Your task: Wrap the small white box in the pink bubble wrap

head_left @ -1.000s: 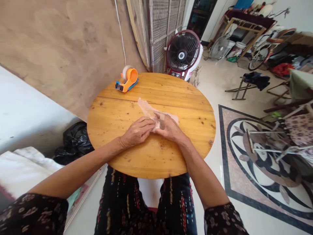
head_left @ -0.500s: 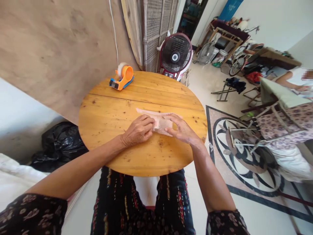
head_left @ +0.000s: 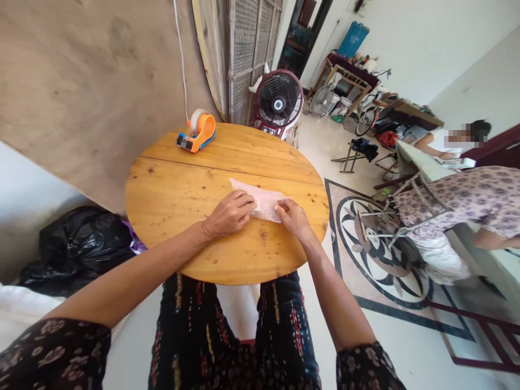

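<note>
A thin, pale pink strip of wrapping, perhaps plastic, (head_left: 268,205) lies on the round wooden table (head_left: 179,184) between both hands. My left hand (head_left: 232,212) is closed, fingers curled over the strip's left part and hiding some of it. A whitish patch shows by those fingertips; I cannot make out what it is. At the strip's right end, my right hand (head_left: 293,216) pinches the edge between thumb and fingers. An orange and blue tape dispenser (head_left: 197,132) with a clear roll stands at the table's far left.
A dark red fan (head_left: 279,103) stands just behind the table. Black plastic bags (head_left: 81,244) lie to the left on the floor. On the right, two other people sit or lean by a pale table (head_left: 422,160), near a folding stool (head_left: 351,154).
My right hand has gone from spread fingers over the strip to a pinch on its right end. The strip looks flatter and more spread out. The camera view has shifted to the right.
</note>
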Available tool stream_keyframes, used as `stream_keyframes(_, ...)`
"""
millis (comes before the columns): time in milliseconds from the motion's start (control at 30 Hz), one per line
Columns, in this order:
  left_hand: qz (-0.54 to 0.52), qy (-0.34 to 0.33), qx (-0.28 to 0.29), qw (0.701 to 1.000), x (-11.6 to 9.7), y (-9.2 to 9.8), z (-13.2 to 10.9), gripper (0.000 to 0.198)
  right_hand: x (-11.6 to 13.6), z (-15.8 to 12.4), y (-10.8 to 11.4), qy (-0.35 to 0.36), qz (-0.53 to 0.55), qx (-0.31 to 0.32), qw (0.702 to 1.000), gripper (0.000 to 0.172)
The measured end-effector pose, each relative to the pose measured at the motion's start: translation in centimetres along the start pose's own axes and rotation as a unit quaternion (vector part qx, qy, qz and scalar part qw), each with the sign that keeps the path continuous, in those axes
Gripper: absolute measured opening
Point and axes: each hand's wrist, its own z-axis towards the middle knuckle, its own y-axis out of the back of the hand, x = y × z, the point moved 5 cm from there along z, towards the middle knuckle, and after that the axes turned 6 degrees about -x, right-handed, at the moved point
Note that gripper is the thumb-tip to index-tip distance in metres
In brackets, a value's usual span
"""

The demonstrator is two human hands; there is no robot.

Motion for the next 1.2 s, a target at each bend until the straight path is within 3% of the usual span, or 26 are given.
stream_keyframes(233, -0.002, 0.003, 0.004, 1.000, 0.2, -0.2, -0.3, 0.030, 0.8, 0.6, 0.1, -0.057, -0.121, 0.013, 0.991, 0.034)
stream_keyframes(367, -0.001, -0.004, -0.005, 1.000, 0.1, -0.2, -0.3, 0.031, 1.4, 0.8, 0.4, -0.074, -0.126, 0.040, 0.988, 0.042)
stream_keyframes(533, 0.008, -0.006, 0.004, 1.000, -0.1, -0.2, -0.2, 0.029, 1.4, 0.0, 0.1, -0.130, 0.006, 0.102, 0.986, 0.042)
stream_keyframes(633, 0.009, -0.006, 0.009, 1.000, -0.1, -0.3, -0.2, 0.029, 0.9, -0.6, -0.2, -0.165, 0.106, 0.086, 0.977, 0.033)
stream_keyframes(767, 0.003, -0.003, 0.008, 1.000, 0.1, -0.4, -0.3, 0.031, 0.9, -0.8, -0.7, -0.159, 0.183, 0.076, 0.967, 0.024)
stream_keyframes(1000, -0.010, -0.003, 0.015, 1.000, 0.3, -0.4, -0.2, 0.038, 0.5, -0.7, -1.4, -0.131, 0.261, 0.071, 0.954, 0.032)
stream_keyframes(1200, 0.019, -0.010, 0.078, 0.997, 0.3, -0.5, -0.1, 0.043, 0.4, -0.7, -1.1, -0.197, 0.304, 0.117, 0.925, 0.028)
